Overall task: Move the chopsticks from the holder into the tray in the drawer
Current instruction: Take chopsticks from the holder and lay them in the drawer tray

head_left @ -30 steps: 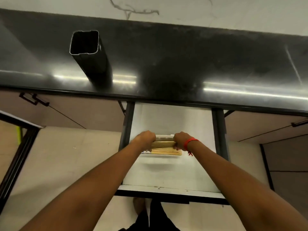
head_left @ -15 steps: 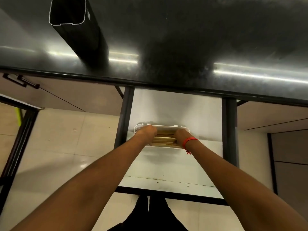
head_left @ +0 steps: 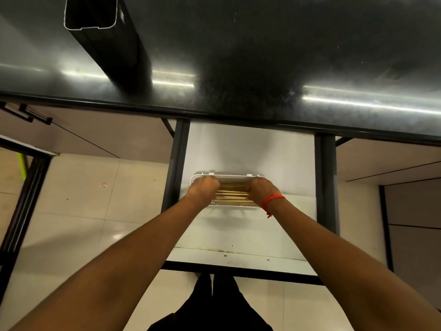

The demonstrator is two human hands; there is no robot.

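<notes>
A bundle of several wooden chopsticks (head_left: 232, 193) lies lengthwise in a white plastic tray (head_left: 229, 176) on the floor of the open white drawer (head_left: 248, 149). My left hand (head_left: 204, 187) is curled over the bundle's left end. My right hand (head_left: 262, 188), with a red band at the wrist, is curled over its right end. Both hands sit inside the tray, and the chopstick tips are hidden under my fingers. The black square holder (head_left: 95, 22) stands upright on the dark counter at the far left; its opening looks dark and shows no chopsticks.
The glossy black counter (head_left: 262, 56) overhangs the back of the drawer. Dark metal rails (head_left: 325, 182) run along both drawer sides, and the drawer front (head_left: 238, 260) is nearest me. Closed cabinet fronts flank the drawer, with pale floor tiles below on the left.
My hands have carried the chopstick bundle down into the tray, and they now rest lower and further back in the drawer. The view has tilted downward.
</notes>
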